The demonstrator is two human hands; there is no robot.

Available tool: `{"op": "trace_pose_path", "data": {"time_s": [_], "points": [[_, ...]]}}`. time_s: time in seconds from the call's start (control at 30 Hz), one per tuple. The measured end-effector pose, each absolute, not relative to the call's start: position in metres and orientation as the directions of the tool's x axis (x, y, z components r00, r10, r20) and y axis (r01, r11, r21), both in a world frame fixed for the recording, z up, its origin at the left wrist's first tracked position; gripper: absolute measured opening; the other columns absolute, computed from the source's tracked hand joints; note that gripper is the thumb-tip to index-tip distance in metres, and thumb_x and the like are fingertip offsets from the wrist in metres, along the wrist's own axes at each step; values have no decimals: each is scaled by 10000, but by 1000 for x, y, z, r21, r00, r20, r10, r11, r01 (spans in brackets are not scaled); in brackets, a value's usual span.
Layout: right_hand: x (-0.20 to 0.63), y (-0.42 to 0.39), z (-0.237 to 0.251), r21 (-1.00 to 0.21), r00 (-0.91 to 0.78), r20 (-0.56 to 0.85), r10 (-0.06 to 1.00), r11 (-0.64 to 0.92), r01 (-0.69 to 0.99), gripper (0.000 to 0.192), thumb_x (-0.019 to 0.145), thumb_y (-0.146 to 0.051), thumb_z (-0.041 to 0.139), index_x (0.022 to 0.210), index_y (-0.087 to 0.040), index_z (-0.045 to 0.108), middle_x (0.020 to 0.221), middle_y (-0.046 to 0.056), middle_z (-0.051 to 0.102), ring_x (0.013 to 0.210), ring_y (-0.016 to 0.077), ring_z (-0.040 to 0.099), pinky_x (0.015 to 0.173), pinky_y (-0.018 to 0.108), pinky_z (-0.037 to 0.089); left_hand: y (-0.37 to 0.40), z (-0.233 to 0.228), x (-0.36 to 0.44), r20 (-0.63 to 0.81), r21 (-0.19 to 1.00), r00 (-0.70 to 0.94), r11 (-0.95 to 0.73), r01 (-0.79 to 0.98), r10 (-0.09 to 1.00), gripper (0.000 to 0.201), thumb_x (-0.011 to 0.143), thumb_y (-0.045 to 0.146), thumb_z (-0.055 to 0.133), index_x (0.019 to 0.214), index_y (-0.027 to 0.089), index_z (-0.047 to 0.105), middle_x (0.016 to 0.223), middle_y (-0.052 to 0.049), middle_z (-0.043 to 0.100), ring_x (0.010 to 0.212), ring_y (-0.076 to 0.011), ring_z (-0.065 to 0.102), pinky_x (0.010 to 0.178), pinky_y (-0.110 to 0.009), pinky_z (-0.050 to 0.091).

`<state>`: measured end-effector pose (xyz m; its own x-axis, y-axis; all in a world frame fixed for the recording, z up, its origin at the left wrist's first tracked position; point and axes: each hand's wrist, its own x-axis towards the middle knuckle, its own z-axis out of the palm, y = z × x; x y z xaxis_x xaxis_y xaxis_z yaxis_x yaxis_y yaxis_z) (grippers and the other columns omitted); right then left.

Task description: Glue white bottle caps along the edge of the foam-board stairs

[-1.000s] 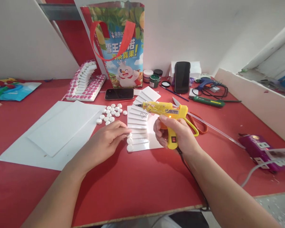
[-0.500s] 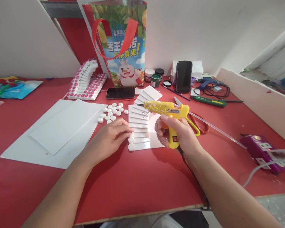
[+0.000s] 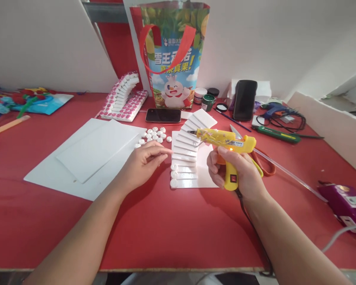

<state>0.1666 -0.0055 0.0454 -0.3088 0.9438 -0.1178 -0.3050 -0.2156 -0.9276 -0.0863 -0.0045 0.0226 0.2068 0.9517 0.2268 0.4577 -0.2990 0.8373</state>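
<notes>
My right hand (image 3: 240, 172) grips a yellow hot glue gun (image 3: 225, 142) with its nozzle pointing left over a small white foam staircase (image 3: 186, 158). Three white round beads are stuck along the staircase's lower left edge. My left hand (image 3: 144, 162) rests on the red table just left of the staircase, fingers loosely curled and pointing at it, holding nothing that I can see. A pile of white round beads (image 3: 152, 135) lies just beyond my left hand.
White foam sheets (image 3: 89, 152) lie at left. A finished pink-edged staircase (image 3: 123, 101), a printed bag (image 3: 173, 59), a flat phone (image 3: 163, 115), paint jars (image 3: 207, 99), an upright phone (image 3: 244, 99), scissors (image 3: 264, 162), a blue glue gun (image 3: 274, 109) and a purple power strip (image 3: 345, 202) surround.
My left hand has drawn back from the staircase's left edge, away from the stuck beads. The view has shifted left. The glue gun stays over the steps.
</notes>
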Motion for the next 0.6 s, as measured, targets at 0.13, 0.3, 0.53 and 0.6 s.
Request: {"op": "trace_pose_path", "data": {"time_s": [0.13, 0.3, 0.53, 0.6], "points": [[165, -4, 44, -927, -307, -120, 944, -217, -305, 322, 883, -399, 693, 697, -143, 636, 600, 4, 575, 365, 85, 493, 392, 229, 308, -6, 18, -84, 215, 843, 288, -326, 427, 933, 189, 953, 255, 633, 1005, 265, 814, 938, -21, 628, 873, -152, 593, 795, -279, 491], [165, -5, 45, -929, -306, -120, 944, -216, -301, 321, 875, -400, 700, 693, -145, 631, 598, -1, 571, 363, 85, 490, 396, 229, 314, -7, 15, -82, 182, 819, 342, -335, 466, 922, 198, 967, 282, 624, 991, 273, 820, 907, -15, 595, 830, -147, 574, 746, -275, 483], [167, -4, 46, -929, -302, -122, 945, -216, -299, 337, 870, -412, 706, 680, -145, 627, 595, -2, 573, 363, 88, 498, 396, 233, 323, -5, 20, -87, 185, 807, 274, -305, 506, 944, 228, 973, 348, 592, 1052, 254, 783, 1017, -41, 663, 935, -187, 637, 845, -336, 535], [167, -3, 45, -930, -299, -117, 947, -210, -302, 340, 875, -411, 700, 678, -144, 624, 597, -2, 571, 365, 88, 501, 399, 233, 321, -4, 28, -98, 229, 804, 124, -259, 536, 966, 230, 950, 369, 608, 1054, 243, 770, 1082, -50, 681, 928, -198, 650, 872, -370, 545]]}}
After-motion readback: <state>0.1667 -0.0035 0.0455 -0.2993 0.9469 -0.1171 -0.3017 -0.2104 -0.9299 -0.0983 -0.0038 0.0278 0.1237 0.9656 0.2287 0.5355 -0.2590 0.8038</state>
